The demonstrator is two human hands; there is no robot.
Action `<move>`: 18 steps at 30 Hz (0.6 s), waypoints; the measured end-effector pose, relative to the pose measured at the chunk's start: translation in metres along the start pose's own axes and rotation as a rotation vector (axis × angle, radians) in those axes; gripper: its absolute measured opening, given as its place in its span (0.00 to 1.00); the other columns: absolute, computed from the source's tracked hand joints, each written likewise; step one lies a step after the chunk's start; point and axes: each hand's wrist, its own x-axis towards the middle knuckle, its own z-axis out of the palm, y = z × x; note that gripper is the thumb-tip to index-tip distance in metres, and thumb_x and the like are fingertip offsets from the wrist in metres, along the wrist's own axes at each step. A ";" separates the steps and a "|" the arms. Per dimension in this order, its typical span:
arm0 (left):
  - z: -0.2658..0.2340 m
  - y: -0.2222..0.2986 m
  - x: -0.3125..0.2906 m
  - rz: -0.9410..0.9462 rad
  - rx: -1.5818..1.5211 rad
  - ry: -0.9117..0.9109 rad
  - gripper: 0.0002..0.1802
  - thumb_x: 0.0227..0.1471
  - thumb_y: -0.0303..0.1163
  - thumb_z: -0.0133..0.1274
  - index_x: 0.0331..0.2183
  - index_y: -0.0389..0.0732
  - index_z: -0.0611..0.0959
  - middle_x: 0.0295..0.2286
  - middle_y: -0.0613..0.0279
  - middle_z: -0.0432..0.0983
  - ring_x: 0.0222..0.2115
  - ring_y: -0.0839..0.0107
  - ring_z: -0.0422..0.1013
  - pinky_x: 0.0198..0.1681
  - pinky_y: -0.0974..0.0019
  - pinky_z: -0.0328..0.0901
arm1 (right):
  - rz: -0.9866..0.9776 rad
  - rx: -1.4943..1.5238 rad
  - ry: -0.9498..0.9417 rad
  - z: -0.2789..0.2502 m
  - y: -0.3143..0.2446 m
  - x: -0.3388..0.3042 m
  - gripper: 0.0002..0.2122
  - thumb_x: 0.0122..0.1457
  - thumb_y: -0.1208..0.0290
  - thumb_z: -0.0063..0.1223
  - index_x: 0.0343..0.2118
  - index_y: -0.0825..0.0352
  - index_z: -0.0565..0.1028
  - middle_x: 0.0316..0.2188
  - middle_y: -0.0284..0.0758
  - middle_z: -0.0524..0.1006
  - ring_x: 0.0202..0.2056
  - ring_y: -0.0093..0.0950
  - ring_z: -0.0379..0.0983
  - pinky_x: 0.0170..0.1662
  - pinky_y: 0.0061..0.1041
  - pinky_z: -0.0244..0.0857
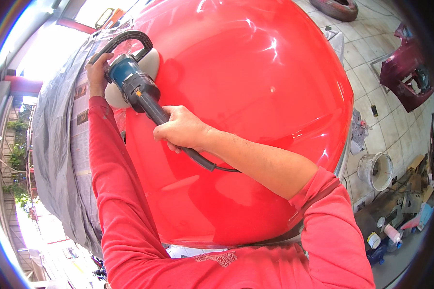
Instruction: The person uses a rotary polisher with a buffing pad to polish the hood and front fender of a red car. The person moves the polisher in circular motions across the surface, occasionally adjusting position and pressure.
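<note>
A blue and dark grey electric polisher [136, 82] lies across the left part of a glossy red car hood [236, 96]. Its round whitish pad [152, 63] shows beneath the machine, against the red paint at the hood's left edge. My left hand [98, 72] is closed round the base of the black loop handle at the polisher's head. My right hand [182, 129] wraps round the long rear grip. From the end of that grip a black cord [224, 169] runs off under my right forearm.
Grey plastic sheeting [62, 144] and newspaper [83, 108] cover the car left of the hood. On the tiled floor at right are a tire [336, 7], a dark red body panel [406, 72] and a white bucket [375, 171]. Bottles and jars [392, 233] crowd the lower right.
</note>
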 end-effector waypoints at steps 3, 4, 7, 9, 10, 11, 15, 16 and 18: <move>0.004 0.004 -0.003 0.006 -0.062 -0.020 0.11 0.47 0.29 0.69 0.35 0.36 0.90 0.24 0.71 0.76 0.22 0.80 0.66 0.26 0.71 0.56 | 0.014 -0.020 0.005 0.001 -0.007 -0.013 0.15 0.53 0.75 0.61 0.42 0.72 0.70 0.21 0.36 0.72 0.16 0.26 0.71 0.19 0.31 0.67; 0.012 0.006 -0.002 0.010 -0.090 -0.043 0.11 0.48 0.29 0.69 0.36 0.36 0.90 0.24 0.72 0.76 0.21 0.80 0.66 0.26 0.71 0.56 | 0.015 -0.021 0.016 -0.002 -0.011 -0.021 0.15 0.54 0.75 0.61 0.42 0.72 0.70 0.21 0.36 0.72 0.16 0.26 0.71 0.19 0.31 0.67; 0.077 0.020 -0.014 -0.016 -0.566 -0.135 0.08 0.60 0.33 0.67 0.39 0.40 0.87 0.21 0.76 0.68 0.17 0.85 0.59 0.20 0.73 0.51 | 0.043 -0.042 0.092 -0.021 -0.028 -0.059 0.15 0.55 0.77 0.60 0.44 0.73 0.70 0.21 0.35 0.72 0.16 0.27 0.71 0.20 0.30 0.67; 0.115 0.024 0.005 0.126 -0.393 -0.146 0.09 0.61 0.34 0.66 0.39 0.39 0.88 0.25 0.72 0.73 0.21 0.82 0.65 0.24 0.72 0.57 | -0.018 -0.005 0.126 -0.038 -0.027 -0.075 0.18 0.56 0.78 0.60 0.48 0.74 0.71 0.21 0.34 0.72 0.16 0.25 0.71 0.20 0.30 0.68; 0.144 0.032 0.011 0.120 -0.340 -0.179 0.10 0.61 0.37 0.66 0.38 0.40 0.88 0.23 0.73 0.72 0.20 0.82 0.64 0.23 0.72 0.56 | -0.044 0.030 0.151 -0.050 -0.031 -0.087 0.19 0.56 0.78 0.60 0.50 0.74 0.71 0.21 0.33 0.72 0.16 0.25 0.72 0.20 0.29 0.68; 0.182 0.045 0.014 0.104 -0.301 -0.224 0.12 0.60 0.39 0.67 0.37 0.41 0.88 0.22 0.73 0.71 0.19 0.83 0.63 0.22 0.72 0.56 | -0.068 0.063 0.186 -0.063 -0.035 -0.101 0.19 0.56 0.78 0.60 0.51 0.75 0.71 0.21 0.33 0.72 0.16 0.24 0.72 0.20 0.29 0.68; 0.284 0.095 0.018 0.138 -0.294 -0.349 0.17 0.61 0.46 0.68 0.37 0.42 0.87 0.21 0.72 0.72 0.17 0.84 0.61 0.19 0.72 0.54 | -0.121 0.079 0.314 -0.106 -0.061 -0.151 0.21 0.58 0.79 0.61 0.55 0.73 0.71 0.22 0.32 0.73 0.16 0.23 0.72 0.19 0.26 0.67; 0.310 0.105 0.008 0.172 -0.263 -0.355 0.18 0.61 0.46 0.66 0.39 0.40 0.88 0.24 0.69 0.74 0.19 0.79 0.65 0.20 0.69 0.58 | -0.136 0.082 0.341 -0.119 -0.064 -0.162 0.23 0.58 0.79 0.61 0.57 0.73 0.70 0.22 0.33 0.74 0.16 0.23 0.71 0.19 0.27 0.67; 0.358 0.134 -0.016 0.225 -0.197 -0.358 0.21 0.61 0.48 0.64 0.42 0.38 0.89 0.31 0.62 0.79 0.23 0.71 0.71 0.22 0.62 0.65 | -0.135 0.094 0.406 -0.135 -0.068 -0.181 0.23 0.59 0.79 0.61 0.57 0.73 0.70 0.21 0.32 0.74 0.16 0.23 0.71 0.19 0.26 0.66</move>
